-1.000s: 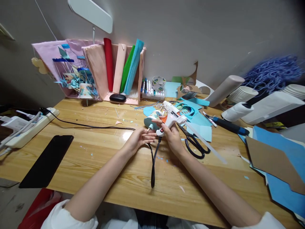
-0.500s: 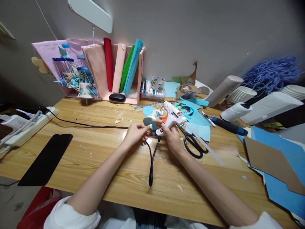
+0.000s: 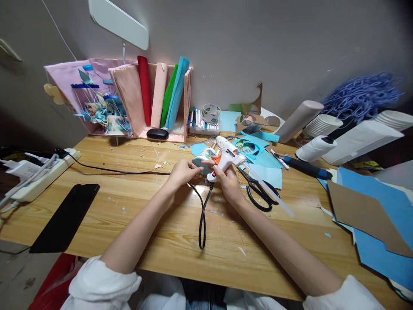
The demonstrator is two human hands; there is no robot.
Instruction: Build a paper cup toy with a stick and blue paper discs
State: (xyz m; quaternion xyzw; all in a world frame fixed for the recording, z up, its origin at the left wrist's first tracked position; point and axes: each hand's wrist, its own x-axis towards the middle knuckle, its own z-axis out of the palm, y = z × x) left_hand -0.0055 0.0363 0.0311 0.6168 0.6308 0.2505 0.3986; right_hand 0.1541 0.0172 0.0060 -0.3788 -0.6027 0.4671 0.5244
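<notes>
Right hand [image 3: 229, 181]: fingers wrapped round hot-glue gun [image 3: 228, 158], long axis far-left to near-right. Paper cup [image 3: 208, 154] just left of gun, far-right of left hand [image 3: 183, 174]; its fingers pressed together, anything pinched hidden.

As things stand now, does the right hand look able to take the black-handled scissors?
Probably not right away. The black-handled scissors lie close beside the right hand, but it is gripping the hot glue gun, whose long glue stick appears to pass over them.
</notes>
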